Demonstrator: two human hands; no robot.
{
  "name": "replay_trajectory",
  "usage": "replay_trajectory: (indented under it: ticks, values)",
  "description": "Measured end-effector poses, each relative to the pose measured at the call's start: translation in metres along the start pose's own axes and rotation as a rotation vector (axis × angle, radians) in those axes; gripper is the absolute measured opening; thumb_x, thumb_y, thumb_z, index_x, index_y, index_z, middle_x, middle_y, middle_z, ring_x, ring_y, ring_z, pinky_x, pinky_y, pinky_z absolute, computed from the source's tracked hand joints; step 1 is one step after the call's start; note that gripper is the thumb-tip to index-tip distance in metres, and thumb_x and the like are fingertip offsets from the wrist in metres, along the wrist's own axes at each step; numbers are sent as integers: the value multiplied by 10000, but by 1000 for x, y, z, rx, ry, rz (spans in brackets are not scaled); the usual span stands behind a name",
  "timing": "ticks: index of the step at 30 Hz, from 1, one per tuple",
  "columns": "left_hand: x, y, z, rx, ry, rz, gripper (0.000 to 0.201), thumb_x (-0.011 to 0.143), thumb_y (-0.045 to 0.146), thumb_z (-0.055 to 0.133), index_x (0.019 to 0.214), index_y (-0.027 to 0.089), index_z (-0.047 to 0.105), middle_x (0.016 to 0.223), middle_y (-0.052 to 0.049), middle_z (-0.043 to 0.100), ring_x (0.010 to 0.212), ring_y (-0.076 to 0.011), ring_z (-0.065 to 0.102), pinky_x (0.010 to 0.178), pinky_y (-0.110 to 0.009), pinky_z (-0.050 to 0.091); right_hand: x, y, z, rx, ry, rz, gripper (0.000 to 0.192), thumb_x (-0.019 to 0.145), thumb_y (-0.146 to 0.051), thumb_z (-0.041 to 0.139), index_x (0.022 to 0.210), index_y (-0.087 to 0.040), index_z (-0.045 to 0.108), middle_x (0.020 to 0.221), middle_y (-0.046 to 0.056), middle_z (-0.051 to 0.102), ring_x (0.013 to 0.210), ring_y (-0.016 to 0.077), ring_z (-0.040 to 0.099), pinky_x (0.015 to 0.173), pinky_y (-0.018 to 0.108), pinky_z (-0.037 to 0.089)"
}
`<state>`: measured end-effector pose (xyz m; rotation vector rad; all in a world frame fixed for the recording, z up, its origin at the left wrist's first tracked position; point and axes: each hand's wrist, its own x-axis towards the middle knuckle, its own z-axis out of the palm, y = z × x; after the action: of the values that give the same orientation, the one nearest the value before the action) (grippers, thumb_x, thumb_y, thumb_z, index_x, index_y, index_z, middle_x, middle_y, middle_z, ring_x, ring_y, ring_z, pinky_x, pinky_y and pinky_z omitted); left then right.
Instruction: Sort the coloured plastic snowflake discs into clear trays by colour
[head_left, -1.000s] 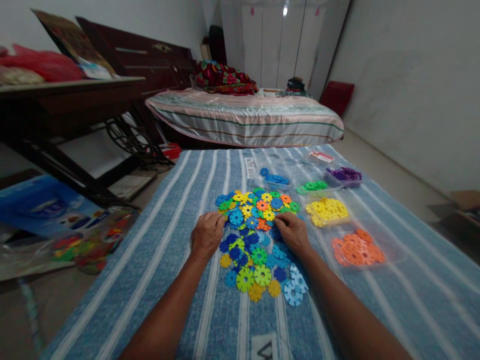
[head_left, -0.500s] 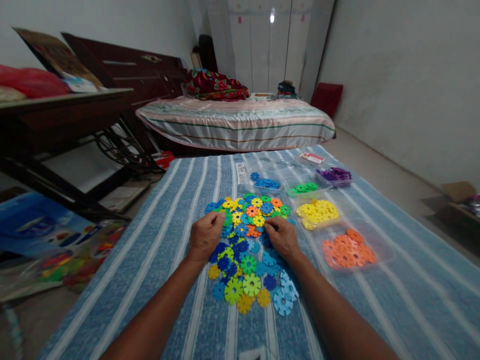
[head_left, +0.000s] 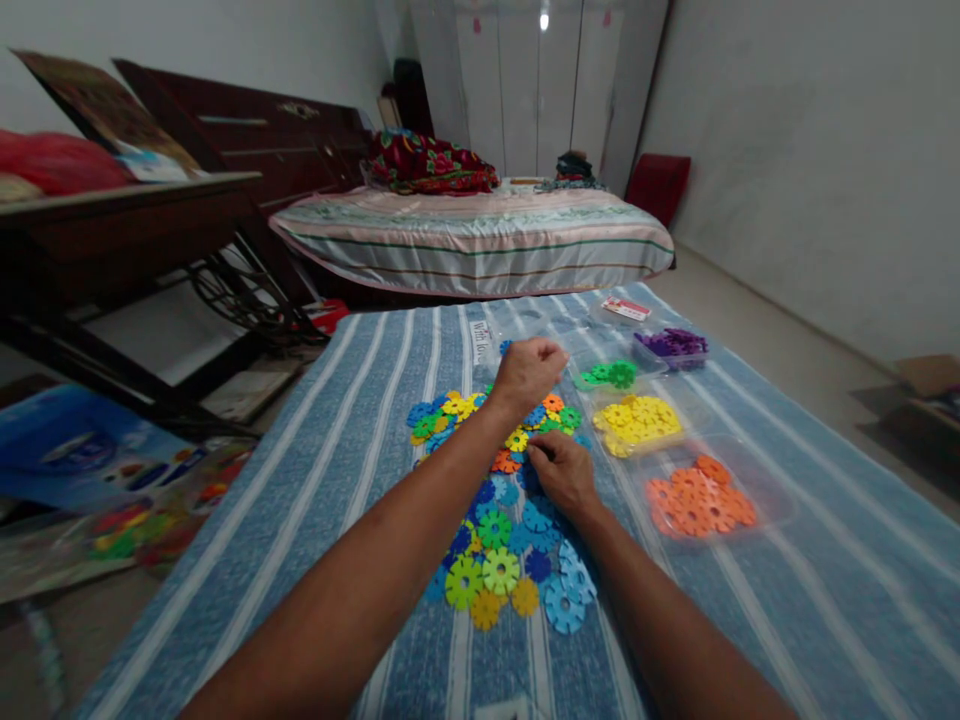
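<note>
Left hand (head_left: 527,372) curled into a loose fist, hovering over the far edge of the mixed pile of flat notched plastic snowflake discs (head_left: 495,490) on the blue striped cloth (head_left: 315,470); whether it holds a disc, cannot tell. Right hand (head_left: 562,475) rests fingers-down on the pile, pinching at a disc. Discs look light, stiff, slick; best pinched by the rim. Sorted orange discs (head_left: 701,505) and yellow discs (head_left: 637,420) lie to the right.
</note>
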<state>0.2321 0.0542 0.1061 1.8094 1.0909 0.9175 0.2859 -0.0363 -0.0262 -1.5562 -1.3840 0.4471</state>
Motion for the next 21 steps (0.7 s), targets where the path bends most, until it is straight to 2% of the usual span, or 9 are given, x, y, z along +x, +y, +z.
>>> replay_trajectory:
  ticks: [4,8,12,16,21]
  values:
    - [-20,-49,-22,298,-3,15,181,758,258,530,670,155,649,564,17,592,610,-128,576,572,-220,419,0,0,0,-20,-10,7,201,834,-269,541,790,-254,736,821,15,712,793,184,640,739,298,461]
    - [-37,-77,-35,540,-5,10,197,793,229,514,711,165,682,671,-16,664,675,-152,606,639,-251,429,1,-2,-1,-34,-17,0,205,836,-268,537,789,-250,736,823,19,712,799,187,643,747,302,455]
    - [-44,-83,-28,742,-43,54,188,830,232,526,792,196,707,826,-46,711,804,-184,639,732,-273,459,1,-2,-1,-24,-24,-1,209,828,-259,531,788,-252,735,823,16,711,799,183,640,755,301,457]
    - [-43,-84,-17,865,-70,114,210,850,253,561,969,190,721,1019,-91,706,975,-220,643,839,-293,485,1,-2,-1,0,-23,-8,211,830,-263,529,801,-240,737,840,30,715,802,190,642,761,307,465]
    - [-41,-71,-6,881,-82,174,207,888,249,535,956,170,714,1015,-97,700,994,-220,641,880,-302,497,3,-2,1,-27,-5,-31,214,846,-261,515,762,-227,709,793,33,702,774,190,631,727,294,462]
